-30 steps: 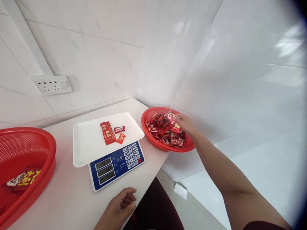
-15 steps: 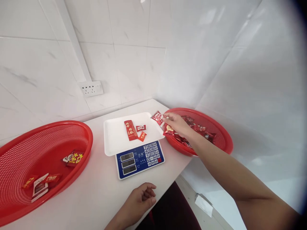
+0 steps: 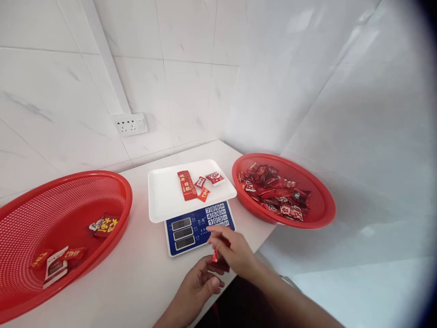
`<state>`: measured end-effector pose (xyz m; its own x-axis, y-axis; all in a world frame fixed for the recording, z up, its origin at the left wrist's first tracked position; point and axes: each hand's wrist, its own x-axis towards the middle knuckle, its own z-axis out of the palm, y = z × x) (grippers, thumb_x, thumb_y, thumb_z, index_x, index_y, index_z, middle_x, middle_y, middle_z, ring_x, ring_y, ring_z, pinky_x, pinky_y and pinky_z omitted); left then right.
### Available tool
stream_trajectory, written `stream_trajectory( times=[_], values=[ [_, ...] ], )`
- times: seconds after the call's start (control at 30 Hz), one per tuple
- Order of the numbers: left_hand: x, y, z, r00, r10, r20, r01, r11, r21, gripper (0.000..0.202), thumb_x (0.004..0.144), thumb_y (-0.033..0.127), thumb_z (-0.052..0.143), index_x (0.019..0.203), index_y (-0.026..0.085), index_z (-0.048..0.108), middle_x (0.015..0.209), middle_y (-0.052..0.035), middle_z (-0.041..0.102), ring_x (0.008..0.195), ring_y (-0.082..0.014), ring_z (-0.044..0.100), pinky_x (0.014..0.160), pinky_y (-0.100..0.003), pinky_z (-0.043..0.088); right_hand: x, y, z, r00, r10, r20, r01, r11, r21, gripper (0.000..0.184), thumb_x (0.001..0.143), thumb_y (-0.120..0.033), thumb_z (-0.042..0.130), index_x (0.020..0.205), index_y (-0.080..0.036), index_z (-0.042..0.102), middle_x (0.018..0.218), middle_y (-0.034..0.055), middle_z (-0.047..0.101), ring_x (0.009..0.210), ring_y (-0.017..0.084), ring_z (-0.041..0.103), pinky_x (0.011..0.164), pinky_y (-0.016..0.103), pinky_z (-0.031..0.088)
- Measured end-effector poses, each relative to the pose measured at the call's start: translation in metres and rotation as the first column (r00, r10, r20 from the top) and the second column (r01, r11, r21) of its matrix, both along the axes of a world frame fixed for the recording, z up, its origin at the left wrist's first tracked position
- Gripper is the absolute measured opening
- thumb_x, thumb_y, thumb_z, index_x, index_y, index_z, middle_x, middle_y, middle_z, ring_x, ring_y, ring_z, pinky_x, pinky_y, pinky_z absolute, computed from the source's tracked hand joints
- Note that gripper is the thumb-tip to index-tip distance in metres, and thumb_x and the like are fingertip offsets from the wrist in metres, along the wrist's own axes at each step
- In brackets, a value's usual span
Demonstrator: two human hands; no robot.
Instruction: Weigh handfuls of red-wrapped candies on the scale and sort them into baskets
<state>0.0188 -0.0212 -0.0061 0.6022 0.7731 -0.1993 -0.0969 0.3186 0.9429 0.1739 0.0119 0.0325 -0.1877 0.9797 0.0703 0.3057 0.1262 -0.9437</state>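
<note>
My right hand is closed on a small red snack packet in front of the scale, its fingers partly hiding it. Just beneath, my left hand is loosely curled, thumb and fingers apart, right beside the packet; whether it touches the packet is unclear. Behind both hands stands a blue and white digital scale with a white tray on top. The tray bears a long red packet, two small red packets and a red-and-white packet.
To the right, a red mesh basket holds a heap of red snack packets. A larger red basket at the left contains several packets. A wall socket sits behind the white table.
My right hand has moved from the tray's right edge down to my left hand, carrying a red packet. A red-and-white packet now lies on the tray, and a small packet there has turned.
</note>
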Motion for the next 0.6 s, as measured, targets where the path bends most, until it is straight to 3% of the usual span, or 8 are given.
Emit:
stream_trajectory(
  times=[0.1,0.23,0.3,0.4,0.5,0.6],
  values=[
    [0.003,0.002,0.000,0.998,0.036,-0.042,-0.035,0.999,0.027,0.040,0.078,0.050,0.055,0.094,0.014,0.058,0.086,-0.0069,0.059,0.079,-0.0193,0.056,0.067,-0.031,0.048,-0.018,-0.021,-0.024,0.991,-0.087,-0.106,0.083,0.995,-0.046,0.027,0.086,-0.033,0.045,0.107,-0.022,0.057,0.085,0.0025,0.063,0.069,0.014,0.060,0.062,0.026,0.049],
    [0.004,0.004,-0.001,0.990,0.103,-0.099,-0.100,0.995,0.030,0.034,0.081,0.046,0.053,0.084,0.012,0.057,0.073,-0.0034,0.056,0.069,-0.0156,0.053,0.062,-0.028,0.047,-0.013,-0.025,-0.028,0.996,-0.076,-0.056,0.072,0.995,-0.066,0.029,0.086,-0.034,0.045,0.110,-0.022,0.055,0.097,0.0047,0.062,0.076,0.015,0.059,0.069,0.028,0.047],
    [0.002,0.005,-0.001,0.991,0.099,-0.091,-0.096,0.995,0.038,0.033,0.081,0.046,0.053,0.081,0.012,0.057,0.072,-0.0026,0.055,0.067,-0.0146,0.052,0.062,-0.028,0.046,-0.002,-0.023,-0.025,0.998,-0.037,0.044,0.039,0.998,-0.055,0.024,0.085,-0.037,0.049,0.097,-0.019,0.059,0.088,0.0034,0.062,0.076,0.016,0.056,0.071,0.028,0.045],
    [-0.001,0.003,0.001,0.989,0.085,-0.122,-0.078,0.995,0.066,0.033,0.080,0.045,0.054,0.079,0.012,0.058,0.071,-0.0020,0.055,0.066,-0.0140,0.051,0.063,-0.026,0.043,0.011,-0.024,-0.023,0.995,0.077,0.070,-0.065,0.985,-0.160,0.032,0.083,-0.046,0.050,0.070,-0.017,0.056,0.062,-0.0018,0.053,0.059,0.012,0.047,0.056,0.024,0.039],
    [-0.002,0.001,0.003,0.984,0.048,-0.171,-0.038,0.997,0.063,0.034,0.080,0.046,0.055,0.077,0.012,0.059,0.069,-0.0011,0.054,0.065,-0.0134,0.049,0.063,-0.025,0.040,0.014,-0.030,-0.026,0.977,0.201,-0.077,-0.215,0.934,-0.284,0.039,0.084,-0.051,0.045,0.070,-0.016,0.057,0.059,-0.0032,0.050,0.054,0.010,0.043,0.052,0.022,0.036],
    [-0.002,0.000,0.004,0.985,0.004,-0.170,0.004,0.999,0.044,0.036,0.080,0.046,0.054,0.076,0.011,0.059,0.068,-0.0009,0.054,0.065,-0.0124,0.047,0.063,-0.024,0.038,0.012,-0.036,-0.026,0.960,0.233,-0.155,-0.271,0.914,-0.301,0.040,0.085,-0.051,0.044,0.072,-0.016,0.060,0.062,-0.0021,0.055,0.056,0.011,0.047,0.054,0.022,0.038]
  ],
)
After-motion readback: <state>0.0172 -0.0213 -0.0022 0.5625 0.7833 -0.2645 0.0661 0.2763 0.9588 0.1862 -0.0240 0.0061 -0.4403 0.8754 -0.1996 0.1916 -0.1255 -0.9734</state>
